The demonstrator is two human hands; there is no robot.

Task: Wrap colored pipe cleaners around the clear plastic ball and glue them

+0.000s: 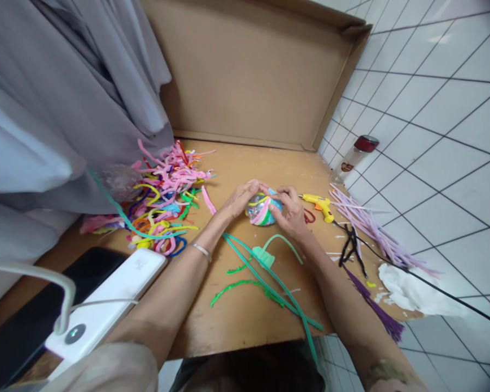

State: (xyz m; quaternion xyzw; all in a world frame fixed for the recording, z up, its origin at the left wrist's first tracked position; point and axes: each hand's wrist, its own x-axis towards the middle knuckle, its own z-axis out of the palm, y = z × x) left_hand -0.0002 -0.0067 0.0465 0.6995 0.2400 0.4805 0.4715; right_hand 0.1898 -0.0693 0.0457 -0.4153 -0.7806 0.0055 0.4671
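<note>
A small round object [263,211], partly clear and wrapped with pink, green, yellow and blue fuzzy strips, sits between my hands at the middle of the wooden table. At its upper left side, my left hand [245,198] presses its fingers on the top. From the right, my right hand [289,209] holds it, thumb on the front and fingers curled over the top. Fingertips of both hands meet near the top, where a yellow strip shows. Nearer to me lie green strips [245,283] and a light green piece [263,257].
A heap of colourful pipe cleaners [167,185] lies left, beside a white power bank [106,305]. On the right are a yellow glue gun [320,206] with a black cord, lilac strips [363,228], a purple tassel [375,307] and a red-lidded jar [353,158]. Cardboard [253,71] stands behind.
</note>
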